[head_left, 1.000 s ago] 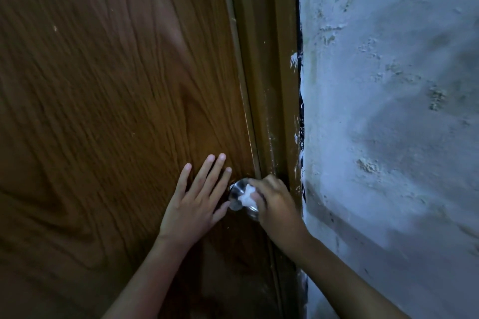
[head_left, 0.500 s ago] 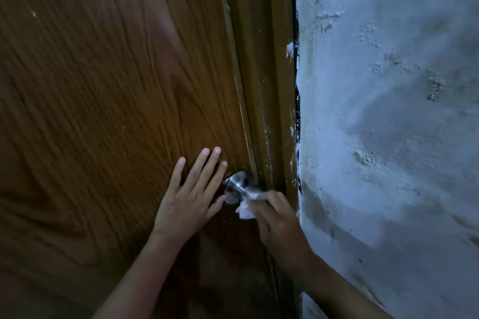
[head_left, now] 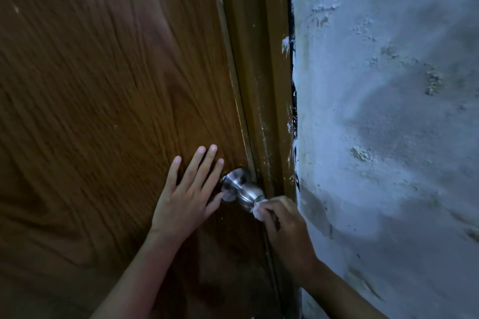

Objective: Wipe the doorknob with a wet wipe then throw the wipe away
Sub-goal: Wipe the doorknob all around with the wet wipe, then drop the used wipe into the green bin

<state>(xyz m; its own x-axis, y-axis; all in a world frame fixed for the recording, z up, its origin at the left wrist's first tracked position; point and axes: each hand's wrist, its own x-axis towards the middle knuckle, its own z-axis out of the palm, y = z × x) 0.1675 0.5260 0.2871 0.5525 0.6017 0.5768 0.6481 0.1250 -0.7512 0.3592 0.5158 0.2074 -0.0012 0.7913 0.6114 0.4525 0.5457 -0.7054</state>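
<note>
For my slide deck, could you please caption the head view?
Right hand presses a wet wipe to the doorknob; left hand braces the door.

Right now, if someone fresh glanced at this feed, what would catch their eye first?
Probably the shiny metal doorknob at the right edge of the brown wooden door, with the right hand pressing a white wipe to its end. The left hand lies flat on the door beside it, and a rough pale wall fills the right side.

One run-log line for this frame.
phase: wiping | right hand: pinching wet wipe against doorknob end | left hand: flat on door
</note>
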